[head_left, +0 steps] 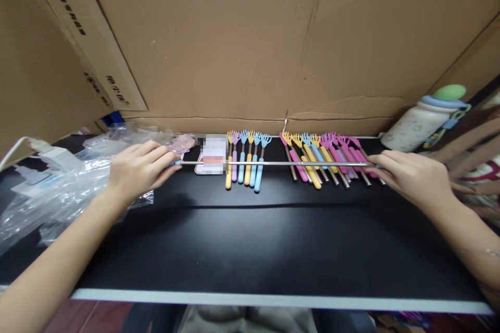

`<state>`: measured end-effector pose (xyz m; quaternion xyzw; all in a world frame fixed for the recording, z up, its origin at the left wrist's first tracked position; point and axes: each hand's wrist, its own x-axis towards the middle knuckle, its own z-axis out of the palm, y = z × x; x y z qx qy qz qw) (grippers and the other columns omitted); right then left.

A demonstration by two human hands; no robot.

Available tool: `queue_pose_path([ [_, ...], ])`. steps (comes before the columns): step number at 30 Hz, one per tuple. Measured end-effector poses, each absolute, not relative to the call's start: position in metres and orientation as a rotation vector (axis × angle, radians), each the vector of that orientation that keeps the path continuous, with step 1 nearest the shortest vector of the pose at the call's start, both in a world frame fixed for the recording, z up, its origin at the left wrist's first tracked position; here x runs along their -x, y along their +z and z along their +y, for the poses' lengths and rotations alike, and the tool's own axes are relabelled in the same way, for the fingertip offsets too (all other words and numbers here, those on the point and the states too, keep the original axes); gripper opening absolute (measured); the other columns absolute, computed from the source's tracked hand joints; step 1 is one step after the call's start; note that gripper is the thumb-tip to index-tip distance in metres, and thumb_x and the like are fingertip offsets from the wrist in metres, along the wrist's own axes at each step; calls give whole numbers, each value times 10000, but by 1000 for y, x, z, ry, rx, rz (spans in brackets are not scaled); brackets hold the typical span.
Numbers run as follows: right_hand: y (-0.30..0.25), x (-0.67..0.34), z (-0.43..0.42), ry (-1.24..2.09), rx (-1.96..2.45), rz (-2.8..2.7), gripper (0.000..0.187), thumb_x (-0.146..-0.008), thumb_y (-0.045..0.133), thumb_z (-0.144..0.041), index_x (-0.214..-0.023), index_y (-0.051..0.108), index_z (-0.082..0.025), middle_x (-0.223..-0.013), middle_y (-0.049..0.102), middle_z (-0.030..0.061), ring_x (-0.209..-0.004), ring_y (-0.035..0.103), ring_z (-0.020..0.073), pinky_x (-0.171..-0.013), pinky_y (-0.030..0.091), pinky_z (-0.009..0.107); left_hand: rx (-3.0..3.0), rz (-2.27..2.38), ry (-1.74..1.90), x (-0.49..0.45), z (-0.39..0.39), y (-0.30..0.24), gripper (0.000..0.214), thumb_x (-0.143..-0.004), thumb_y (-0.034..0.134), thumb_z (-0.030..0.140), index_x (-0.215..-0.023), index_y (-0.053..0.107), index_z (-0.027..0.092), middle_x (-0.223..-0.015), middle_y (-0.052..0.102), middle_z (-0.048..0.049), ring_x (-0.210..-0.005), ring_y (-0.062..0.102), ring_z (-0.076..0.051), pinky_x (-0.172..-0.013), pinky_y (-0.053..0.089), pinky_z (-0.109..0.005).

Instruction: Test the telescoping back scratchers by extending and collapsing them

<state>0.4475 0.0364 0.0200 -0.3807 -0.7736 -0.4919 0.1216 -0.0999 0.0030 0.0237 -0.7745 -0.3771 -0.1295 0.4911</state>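
A telescopic back scratcher [273, 163], drawn out long, stretches level above the black table between my two hands. My left hand [142, 166] is closed round one light-blue end. At the other end my right hand [414, 174] grips it, with a bit of light blue showing by the fingers. Both ends are mostly hidden by my fingers. Behind the rod lies a neat row of short back scratchers [242, 166] in yellow, purple and blue. Farther right, a looser heap of back scratchers [324, 158] in pink, yellow and blue lies with metal tubes showing.
Crumpled clear plastic bags [89, 182] spread over the left side, near a white charger [58, 158] with a cable. A phone [211, 154] lies beside the row. At the back right a white bottle [417, 122] leans by the cardboard wall [234, 36]. The table's pale edge [273, 299] runs in front.
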Motion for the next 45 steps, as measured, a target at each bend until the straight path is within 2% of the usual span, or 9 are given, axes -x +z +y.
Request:
queue_pose_path([
  [8,24,-452,34,-1378,1121,-2253,388,-908,369,-443,-822,639,-178,-707,649,28,-589,525,122,-516,287,231,1885,-762,-366,98,1,27,209,-827,576,396,-752,561,202,-677,624,40,-680,528,-126,-589,368,-213],
  [12,24,-455,35,-1309,1243,-2270,330,-895,417,-409,-869,644,-172,-791,664,52,-633,526,132,-553,310,237,1890,-785,-383,100,1,27,140,-815,611,342,-871,601,214,-710,633,46,-701,523,-125,-603,374,-209],
  [16,24,-455,38,-1263,1273,-2344,240,-893,447,-296,-960,629,-154,-831,659,59,-705,532,137,-666,336,242,1883,-841,-356,98,0,29,197,-837,587,300,-1024,604,242,-820,666,33,-764,524,-149,-695,392,-240],
  [21,24,-451,41,-1227,1307,-2392,235,-899,432,-284,-969,614,-153,-836,645,67,-769,528,149,-719,323,258,1886,-921,-311,92,-1,29,163,-873,530,277,-1005,622,257,-864,675,34,-796,539,-162,-741,370,-269],
  [30,31,-458,40,-1464,1529,-2078,326,-906,350,-348,-957,604,-151,-802,611,96,-803,486,208,-704,298,313,1861,-945,-343,92,-2,31,162,-879,508,303,-965,621,225,-781,649,4,-737,529,-176,-662,359,-280],
  [38,30,-452,38,-1385,1180,-2108,259,-856,389,-308,-796,599,-168,-657,591,38,-577,487,141,-532,311,237,2027,-1076,-397,101,0,26,191,-906,426,231,-954,609,198,-783,627,-8,-776,497,-163,-567,361,-236],
  [45,33,-448,26,-1448,1234,-2101,253,-862,419,-285,-801,644,-186,-627,627,33,-564,532,123,-515,319,223,1932,-1077,-478,101,-2,32,94,-877,500,228,-909,586,205,-758,626,10,-765,478,-156,-530,363,-217],
])
